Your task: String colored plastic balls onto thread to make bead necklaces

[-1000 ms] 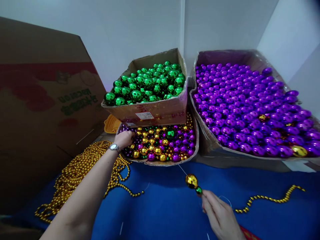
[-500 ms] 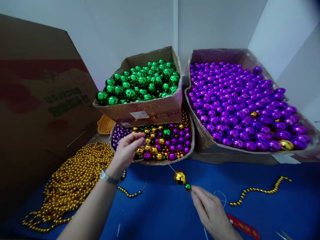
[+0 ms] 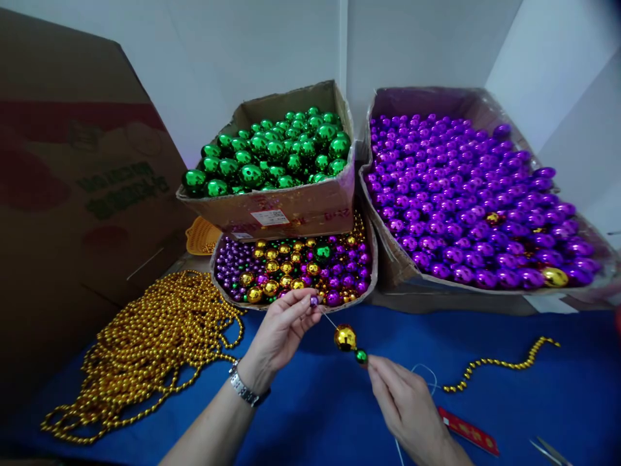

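Here the left hand pinches a small round purple bead between thumb and forefinger, its grip pressed tight on the bead at the tip of a thin pale wire. The wire slants down from that grip to the right hand, whose fingertips close on it just below a small shiny green bead. Touching the green bead, on the side toward the left grip, sits a larger shiny gold ball bead; both are threaded on the wire and hang above the blue cloth tabletop.

Just beyond the left grip lies a shallow cardboard tray of mixed gold, purple and green beads, and stacked on its far edge is a cardboard box of shiny green balls. Further out, to the right of both grips, stands a wide cardboard box of shiny purple balls. To the left of the left hand, a heap of strung gold beads spreads over the cloth. To the right of the right hand lies a short loose strand of gold beads, and nearer that wrist a flat red strip. A metal watch circles the left wrist
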`<state>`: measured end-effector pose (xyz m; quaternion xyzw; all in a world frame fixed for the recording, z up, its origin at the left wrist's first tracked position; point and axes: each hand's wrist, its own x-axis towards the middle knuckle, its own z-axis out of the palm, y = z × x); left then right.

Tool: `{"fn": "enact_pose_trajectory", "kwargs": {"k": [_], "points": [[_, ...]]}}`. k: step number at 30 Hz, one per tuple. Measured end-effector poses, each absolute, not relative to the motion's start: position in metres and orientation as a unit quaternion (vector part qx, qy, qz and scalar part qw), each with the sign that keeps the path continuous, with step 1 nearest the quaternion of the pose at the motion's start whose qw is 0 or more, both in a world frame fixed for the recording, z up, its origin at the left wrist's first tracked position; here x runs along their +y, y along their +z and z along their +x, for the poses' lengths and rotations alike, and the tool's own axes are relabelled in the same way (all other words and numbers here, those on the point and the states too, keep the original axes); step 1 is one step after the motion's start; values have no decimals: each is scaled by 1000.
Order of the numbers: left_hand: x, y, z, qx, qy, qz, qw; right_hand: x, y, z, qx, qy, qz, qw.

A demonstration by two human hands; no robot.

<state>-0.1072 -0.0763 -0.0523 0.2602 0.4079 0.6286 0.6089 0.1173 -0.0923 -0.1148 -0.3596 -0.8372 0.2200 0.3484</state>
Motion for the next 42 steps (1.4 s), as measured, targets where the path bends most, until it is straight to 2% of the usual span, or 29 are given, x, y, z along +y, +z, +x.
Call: {"fn": "enact_pose_trajectory", "kwargs": {"k": [11,14,17,22,26,30,36,38,41,42], "points": [[-77,-55,-105,431,626,286,584,-93,-113,119,-844,210,-365,331],[-79,-56,-103,459,625,341,531,-93,-117,120,-852,187,-369,322],[-83,-61,-95,480,620,386,486,-93,-129,117,-855,162,-377,317],[-90,-84,-77,505,561,381,535,-90,-163,117,-846,166,-411,298],[-92,-94,-70,556,527,456,453,-82,-175,131,-852,153,-420,272],[-89,-82,-63,561,511,495,423,-74,-161,134,-839,119,-440,297],[-70,-44,-63,493,492,558,451,-65,-142,120,-822,187,-400,360],[-50,-36,-74,514,474,623,352,-64,-140,120,-813,204,-405,366],[-7,-36,-95,605,412,678,75,-67,-137,122,-786,272,-416,368],[8,-39,-101,633,371,679,24,-69,-135,123,-775,297,-421,366]]}}
